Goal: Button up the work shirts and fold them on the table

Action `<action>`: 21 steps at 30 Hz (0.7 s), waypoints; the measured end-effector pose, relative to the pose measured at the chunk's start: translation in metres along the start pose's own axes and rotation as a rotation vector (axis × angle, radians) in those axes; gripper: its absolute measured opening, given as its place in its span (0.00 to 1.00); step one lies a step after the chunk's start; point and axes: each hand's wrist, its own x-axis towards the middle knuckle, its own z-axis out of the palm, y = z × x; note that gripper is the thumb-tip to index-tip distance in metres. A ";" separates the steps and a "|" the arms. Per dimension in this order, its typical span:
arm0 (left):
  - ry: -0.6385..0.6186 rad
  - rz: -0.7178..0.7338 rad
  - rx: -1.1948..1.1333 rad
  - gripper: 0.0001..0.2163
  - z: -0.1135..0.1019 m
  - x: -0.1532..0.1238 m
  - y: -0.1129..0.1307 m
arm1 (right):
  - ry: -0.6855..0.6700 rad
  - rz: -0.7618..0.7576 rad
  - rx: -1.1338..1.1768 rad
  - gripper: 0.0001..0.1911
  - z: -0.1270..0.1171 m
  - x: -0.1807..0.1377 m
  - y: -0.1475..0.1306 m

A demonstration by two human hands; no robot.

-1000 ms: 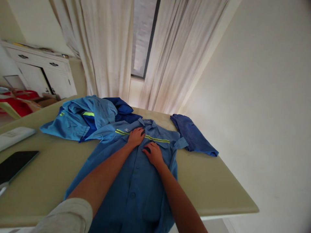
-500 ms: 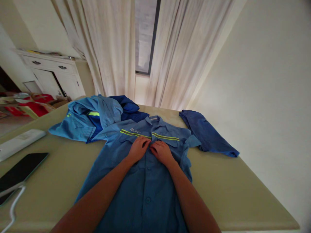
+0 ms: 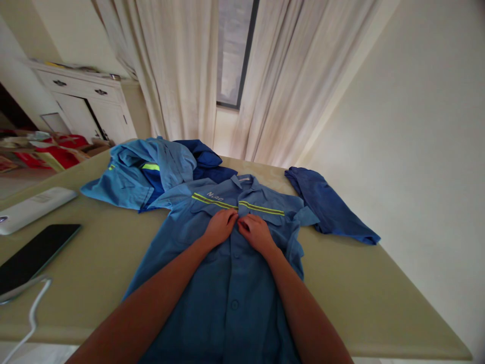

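The olive-green table (image 3: 359,303) fills the lower view, its right edge running beside a plain wall. A blue work shirt (image 3: 227,283) lies flat and front-up along the middle of it, collar toward the far edge and hem over the near edge, with yellow-green reflective stripes (image 3: 261,207) across the chest. At the far left corner sits a crumpled heap of lighter blue shirts (image 3: 151,172), touching the laid-out shirt's shoulder. A dark blue garment (image 3: 329,205) lies near the far right corner, just beside the other sleeve. By the left edge rest a black smartphone (image 3: 34,255) and, beyond it, a flat white device (image 3: 34,202); a white cable (image 3: 32,318) trails over the near edge. The left hand (image 3: 222,227) and right hand (image 3: 257,233) meet just below the stripes, fingers curled, fingertips pinching the shirt's front placket from either side. A button (image 3: 235,305) shows lower down the placket.
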 end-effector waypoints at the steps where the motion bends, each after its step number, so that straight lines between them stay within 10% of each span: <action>1: 0.021 0.017 0.004 0.10 0.000 -0.001 0.001 | -0.006 0.016 0.032 0.05 0.001 0.000 0.001; 15: -0.128 0.042 -0.067 0.16 -0.017 -0.006 0.008 | 0.119 0.161 0.256 0.05 0.001 -0.003 0.013; 21: -0.090 0.013 -0.018 0.10 -0.013 -0.012 0.008 | -0.083 0.145 0.528 0.17 -0.022 -0.011 0.009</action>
